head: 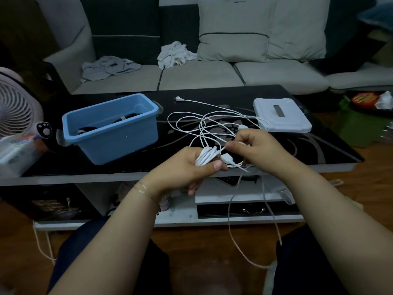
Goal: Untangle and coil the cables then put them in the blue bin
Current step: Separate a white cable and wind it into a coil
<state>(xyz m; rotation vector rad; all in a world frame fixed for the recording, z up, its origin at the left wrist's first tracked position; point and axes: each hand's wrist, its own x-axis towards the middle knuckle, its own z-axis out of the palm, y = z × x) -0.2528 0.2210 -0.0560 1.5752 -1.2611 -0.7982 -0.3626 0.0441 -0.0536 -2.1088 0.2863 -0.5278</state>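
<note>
My left hand (189, 167) grips a small bundle of coiled white cable (207, 156) over the table's front edge. My right hand (255, 145) pinches a strand of the same white cable just right of the bundle. More white cable (191, 124) lies tangled in loose loops on the black table (319, 150), ending in a two-pin plug (178, 99) at the back. A loop hangs down off the front edge between my knees. The blue bin (138, 135) stands on the table's left part and holds dark coiled cable (125, 120).
A white flat box (280, 116) lies on the table at the right. A fan (14, 105) and a clear plastic container (14, 152) are at the far left. A sofa (212, 77) with clothes stands behind the table. Shelves and a drawer sit under the tabletop.
</note>
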